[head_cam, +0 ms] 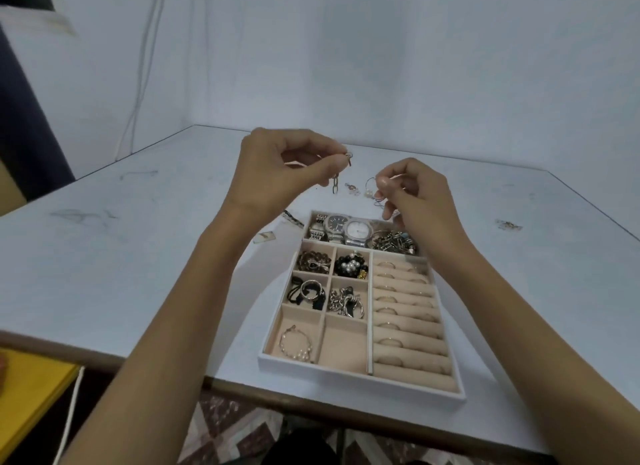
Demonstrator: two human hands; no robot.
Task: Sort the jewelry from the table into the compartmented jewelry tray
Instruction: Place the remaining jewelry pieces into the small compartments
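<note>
The white compartmented jewelry tray [360, 381] with a beige lining sits at the table's near edge. It holds watches [346, 230], bead bracelets, chains and rings set in the ring rolls on the right. Raised above the table behind the tray, my left hand [277, 173] pinches a gold link chain [335, 186] that dangles from its fingertips. To its right, my right hand [408, 194] pinches a thin hoop earring [371, 181] with small pearls. A few small jewelry pieces [351, 188] lie on the table between the hands.
A small loose piece [508, 225] lies on the table at the right. Left of the tray lie a small clear bag [265, 237] and a dark braided band [292, 218]. A yellow surface [27, 388] sits below the table at the left.
</note>
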